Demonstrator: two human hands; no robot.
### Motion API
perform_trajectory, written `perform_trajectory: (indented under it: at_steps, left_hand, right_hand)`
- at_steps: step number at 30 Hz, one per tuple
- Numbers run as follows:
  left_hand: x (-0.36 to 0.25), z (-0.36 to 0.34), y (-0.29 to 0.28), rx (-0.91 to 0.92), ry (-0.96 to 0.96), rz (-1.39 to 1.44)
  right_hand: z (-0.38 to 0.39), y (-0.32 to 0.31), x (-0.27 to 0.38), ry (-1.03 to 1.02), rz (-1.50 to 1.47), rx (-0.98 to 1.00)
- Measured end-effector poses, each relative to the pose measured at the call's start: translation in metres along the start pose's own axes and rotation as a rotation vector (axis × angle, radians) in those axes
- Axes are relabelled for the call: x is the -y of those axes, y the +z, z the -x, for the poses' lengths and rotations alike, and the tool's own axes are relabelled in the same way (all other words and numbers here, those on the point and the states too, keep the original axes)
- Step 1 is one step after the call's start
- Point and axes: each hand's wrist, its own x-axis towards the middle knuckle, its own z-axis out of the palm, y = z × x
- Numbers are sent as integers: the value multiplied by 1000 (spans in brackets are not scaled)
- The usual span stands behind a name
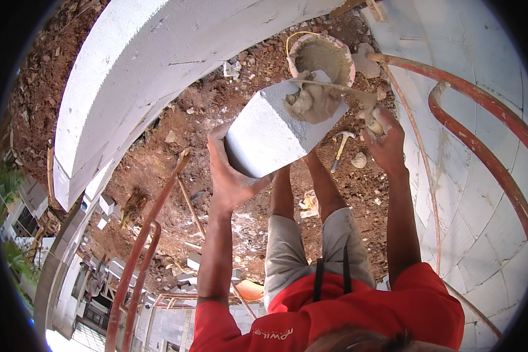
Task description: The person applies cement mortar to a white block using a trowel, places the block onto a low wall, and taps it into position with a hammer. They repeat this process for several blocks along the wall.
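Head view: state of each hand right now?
Left hand: closed on the white block, supporting it.
Right hand: closed on the trowel, spreading grey mortar on the block.

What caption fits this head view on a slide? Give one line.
Left hand supports a white block while the right hand trowels grey mortar onto its end, above a mortar bucket.

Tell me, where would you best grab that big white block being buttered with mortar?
Grip the white block at its bare lower end, from beneath and the left, as the left hand does. It is tilted, and wet mortar covers the upper end, where the right hand works a trowel.
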Motion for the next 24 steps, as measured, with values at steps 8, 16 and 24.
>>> perform_trajectory:
  at_steps: [8,16,24]
  left_hand:
    - [-15,-10,22,-82,-104,55]
    - [11,-29,46,-93,-99,-65]
    - [17,-25,44,-44,-44,-295]
  right_hand:
    - [47,52,42,158,41,-240]
    - [90,6,-10,456,0,-136]
    - [-10,-92,15,886,-218,354]
